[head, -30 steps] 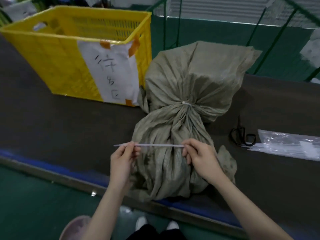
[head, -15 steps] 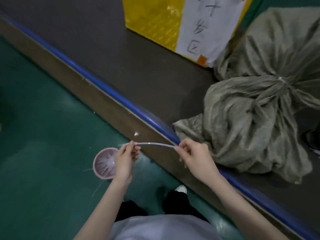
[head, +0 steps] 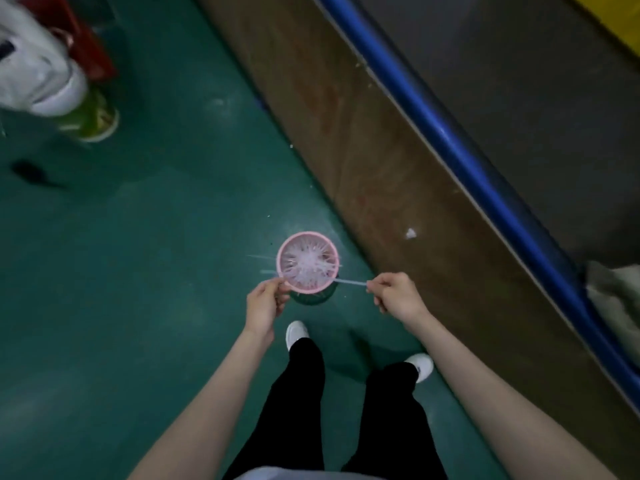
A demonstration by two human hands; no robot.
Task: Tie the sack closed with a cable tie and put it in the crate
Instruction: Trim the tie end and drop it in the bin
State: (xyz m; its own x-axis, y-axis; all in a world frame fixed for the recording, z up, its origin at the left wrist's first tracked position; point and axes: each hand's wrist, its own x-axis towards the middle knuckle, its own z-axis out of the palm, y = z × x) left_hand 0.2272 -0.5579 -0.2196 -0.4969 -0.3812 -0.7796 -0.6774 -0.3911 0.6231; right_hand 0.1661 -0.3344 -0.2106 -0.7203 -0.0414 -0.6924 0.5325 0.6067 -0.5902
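Observation:
I look down at the green floor. A thin white cable tie strip (head: pixel 349 281) is stretched between my two hands, right above a small pink bin (head: pixel 308 267) holding several white tie offcuts. My left hand (head: pixel 265 304) pinches the strip's left end at the bin's rim. My right hand (head: pixel 393 293) pinches the right end. Only a corner of the grey-green sack (head: pixel 614 296) shows at the right edge, on the dark table. A sliver of the yellow crate (head: pixel 623 26) is at the top right corner.
The table's blue edge (head: pixel 460 154) and brown side panel (head: pixel 381 150) run diagonally on the right. My legs and white shoes (head: pixel 296 333) stand just below the bin. A green-and-white container (head: pixel 91 121) and white cloth lie at upper left.
My view has swung down and left from the tied sack and crate to the floor. Both hands kept hold of the strip and carried it from over the sack to above the pink bin.

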